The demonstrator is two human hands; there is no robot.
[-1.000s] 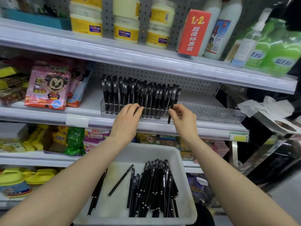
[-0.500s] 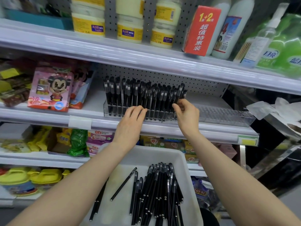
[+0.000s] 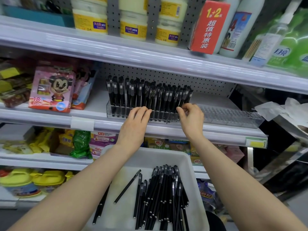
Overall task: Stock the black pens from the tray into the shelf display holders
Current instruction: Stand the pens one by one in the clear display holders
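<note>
Head view: left hand [image 3: 133, 128] curls onto the clear acrylic slotted holder [image 3: 120, 116], grip unclear; right hand [image 3: 191, 120] pinches the end black plastic pen [image 3: 189, 95] standing there. More lie in the white plastic tray [image 3: 166, 157]. A crooked push could topple neighbouring pens [image 3: 141, 94].
</note>
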